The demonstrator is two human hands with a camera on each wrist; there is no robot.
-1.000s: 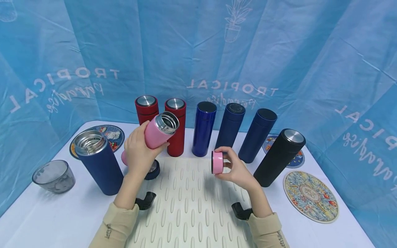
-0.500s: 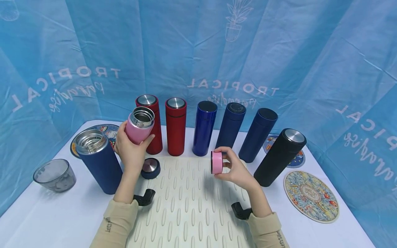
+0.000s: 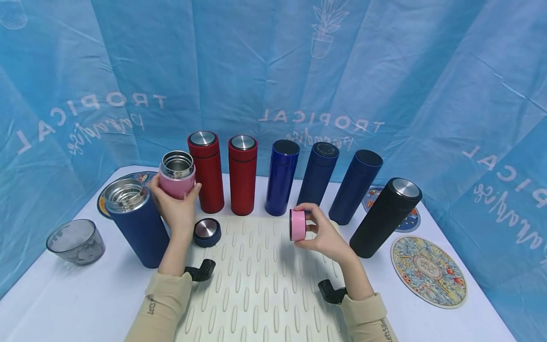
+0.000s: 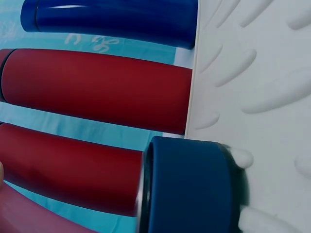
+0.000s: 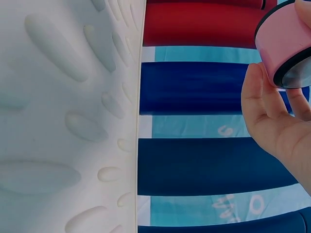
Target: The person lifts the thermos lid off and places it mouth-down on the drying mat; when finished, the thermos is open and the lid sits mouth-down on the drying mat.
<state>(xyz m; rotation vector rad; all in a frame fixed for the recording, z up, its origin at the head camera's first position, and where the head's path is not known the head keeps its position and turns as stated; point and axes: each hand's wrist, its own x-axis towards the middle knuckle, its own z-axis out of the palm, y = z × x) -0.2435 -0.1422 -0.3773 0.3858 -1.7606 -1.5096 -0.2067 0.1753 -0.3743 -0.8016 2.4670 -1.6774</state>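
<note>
My left hand (image 3: 177, 209) grips a pink thermos (image 3: 178, 186) upright, its steel mouth uncovered, between the open navy thermos and the red ones. Only a strip of the pink body (image 4: 29, 213) shows in the left wrist view. Over the ribbed mat, my right hand (image 3: 322, 233) pinches a pink lid (image 3: 297, 225) on its side; in the right wrist view the fingers touch the lid (image 5: 286, 43) at its edges. A navy lid with a steel top (image 3: 207, 232) lies on the mat's far left corner, just right of my left wrist.
The wide navy thermos (image 3: 138, 225) stands uncovered at left, beside a grey glass bowl (image 3: 76, 242). Behind the cream mat (image 3: 256, 285) stand red thermoses (image 3: 242, 183), several blue ones (image 3: 280, 183) and a black one (image 3: 380, 223). A patterned round coaster (image 3: 429, 271) lies at right.
My left hand has moved left and turned the pink thermos from tilted to upright, uncovering the navy lid and the left red thermos. The right hand with the pink lid has barely moved.
</note>
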